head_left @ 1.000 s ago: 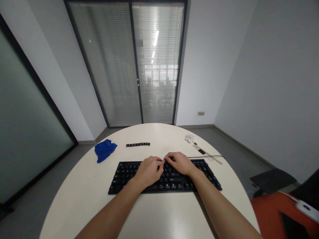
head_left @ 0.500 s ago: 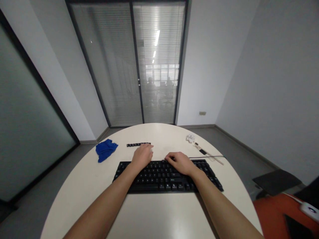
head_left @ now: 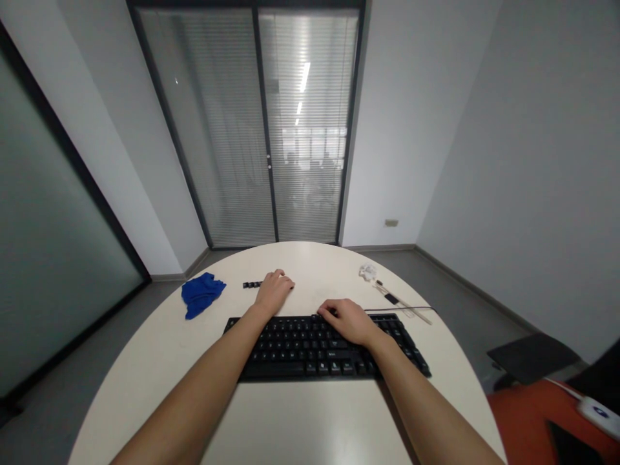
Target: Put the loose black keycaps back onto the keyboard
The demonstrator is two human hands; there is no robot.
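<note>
A black keyboard (head_left: 300, 349) lies on the round white table (head_left: 290, 420), below both hands. My left hand (head_left: 275, 289) is beyond the keyboard's far edge, over the right part of a short row of loose black keycaps (head_left: 252, 285). Its fingers are bent, and a small dark thing shows at the fingertips. My right hand (head_left: 346, 320) rests on the keyboard's upper right part, its fingers curled together at the far edge; what they hold, if anything, is hidden.
A crumpled blue cloth (head_left: 202, 295) lies at the table's left. Toward the right are a crumpled whitish thing (head_left: 367, 272), a thin brush-like stick (head_left: 407, 303) and the keyboard's cable (head_left: 411, 308). An orange seat (head_left: 533, 413) stands beyond the right edge.
My left hand has reached slightly farther over the keycap row, hiding more of it. My right hand keeps its place on the keyboard. The whole view has shifted slightly.
</note>
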